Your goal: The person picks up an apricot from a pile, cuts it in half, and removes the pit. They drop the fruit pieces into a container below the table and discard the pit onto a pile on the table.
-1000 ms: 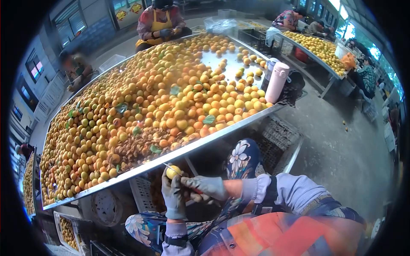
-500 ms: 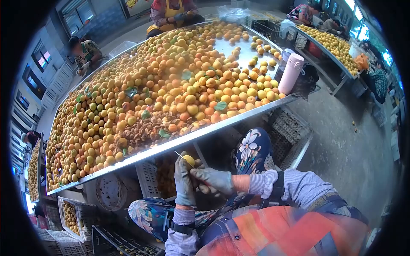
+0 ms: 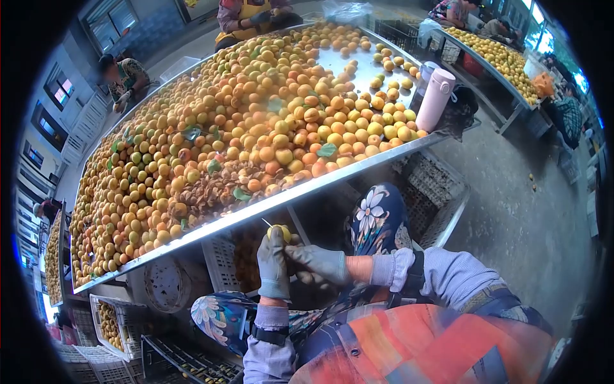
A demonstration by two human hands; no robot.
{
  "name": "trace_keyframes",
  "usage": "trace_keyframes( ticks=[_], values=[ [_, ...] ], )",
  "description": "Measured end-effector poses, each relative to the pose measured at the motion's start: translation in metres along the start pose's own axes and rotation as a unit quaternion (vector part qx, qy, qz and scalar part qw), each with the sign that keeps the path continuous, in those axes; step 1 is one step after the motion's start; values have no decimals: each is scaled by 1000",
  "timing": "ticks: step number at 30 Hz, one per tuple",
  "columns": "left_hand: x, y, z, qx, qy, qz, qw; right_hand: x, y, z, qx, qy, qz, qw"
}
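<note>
I am holding a small yellow apricot [image 3: 280, 232] up in my gloved left hand [image 3: 272, 264], the fingers wrapped closed around its lower half so only the top is showing; my gloved right hand [image 3: 318, 264] is closed around a knife [image 3: 268, 224], whose thin blade is poking out past the fruit at the upper left, its handle hidden in the glove; compared with a second ago, I am carrying the fruit a little higher and nearer the steel edge of the sorting table [image 3: 332, 182], and the blade tip is sitting closer against the fruit, though the grip of both hands is looking the same; I am reading that as the cut around the apricot being under way rather than finished, since the fruit is still in one piece as far as I can see; the work is happening below the table edge, over my flowered lap [image 3: 374, 217]; above it the heap of apricots [image 3: 243, 121] is lying thick, with a brown patch of pits [image 3: 211, 192] near the edge; a pink bottle [image 3: 436, 99] is standing upright at the far right corner; other people are sitting at the far side, one in a yellow apron [image 3: 246, 13]; plastic crates [image 3: 112, 326] of fruit are waiting under the table.
</note>
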State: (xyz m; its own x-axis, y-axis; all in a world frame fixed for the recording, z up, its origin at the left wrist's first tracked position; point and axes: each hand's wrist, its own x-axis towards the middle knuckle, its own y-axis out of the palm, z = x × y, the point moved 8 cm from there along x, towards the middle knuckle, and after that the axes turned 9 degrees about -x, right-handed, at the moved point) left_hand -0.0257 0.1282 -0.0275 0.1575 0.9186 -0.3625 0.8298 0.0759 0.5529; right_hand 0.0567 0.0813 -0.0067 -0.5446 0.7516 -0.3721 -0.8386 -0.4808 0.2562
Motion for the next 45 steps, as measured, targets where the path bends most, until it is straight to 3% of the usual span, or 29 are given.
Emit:
trace_keyframes(
  ticks=[1, 5, 6, 8, 10, 14, 16, 18, 20, 21, 22, 23, 27, 30, 32, 33, 35, 40, 41, 43, 44, 45],
  values=[
    [2, -1, -1, 5, 13, -5, 1000, -6, 5, -3, 41, 78, 22, 996],
    [-1, 2, -10, 30, 11, 20, 999, -16, 21, 15, 165, 73, 58, 982],
    [-10, 13, -29, 103, 89, 26, 990, -14, 26, 17, 190, 59, 88, 976],
    [-24, 34, -47, 92, 79, 44, 992, -18, 30, 20, 217, 49, 104, 969],
    [-25, 32, -39, -19, 32, 53, 998, -24, 44, 29, 268, 79, 130, 951],
    [-19, 14, -22, -90, 41, 66, 993, -13, 45, 5, 292, 85, 157, 940],
    [-7, -6, -14, -5, 67, 67, 995, -10, 44, 14, 253, 64, 171, 950],
    [6, -25, -6, 32, 59, 62, 996, -6, 13, 13, 4, 75, -21, 997],
    [13, -30, -5, 20, 16, 53, 998, 7, -1, 20, -112, -60, -50, 991],
    [11, -27, -19, 107, 99, 21, 989, 16, -10, 20, -184, -151, -85, 968],
    [2, -14, -39, 192, 179, -10, 965, 17, -14, 19, -222, -143, -106, 959],
    [-2, -10, -44, 217, 166, -18, 962, 18, -18, 19, -259, -134, -126, 948],
    [2, -11, -37, 192, 174, -44, 965, 15, -23, 25, -300, -86, -137, 940],
    [-7, 0, -46, 307, 273, -27, 911, 18, -23, 3, -289, -131, -191, 929],
    [1, -6, -35, 289, 157, -72, 942, 15, -22, -8, -306, -183, -272, 894],
    [5, -10, -31, 282, 158, -74, 943, 18, -22, -9, -299, -192, -265, 897],
    [15, -33, -12, 180, 76, -72, 978, 21, -21, -17, -279, -198, -259, 903],
    [2, -19, -42, 288, 162, -70, 941, 23, -20, 20, -285, -68, -129, 947],
    [5, -13, -46, 307, 204, -62, 928, 25, -21, 23, -312, -95, -139, 935],
    [12, -25, -35, 248, 166, -66, 952, 45, -20, -6, -417, -165, -159, 880],
    [12, -22, -25, 166, 144, -35, 975, 47, -11, -13, -325, -180, -148, 916],
    [6, -20, -25, 163, 118, -26, 979, 94, -3, -79, -35, -70, -107, 991]
  ],
)
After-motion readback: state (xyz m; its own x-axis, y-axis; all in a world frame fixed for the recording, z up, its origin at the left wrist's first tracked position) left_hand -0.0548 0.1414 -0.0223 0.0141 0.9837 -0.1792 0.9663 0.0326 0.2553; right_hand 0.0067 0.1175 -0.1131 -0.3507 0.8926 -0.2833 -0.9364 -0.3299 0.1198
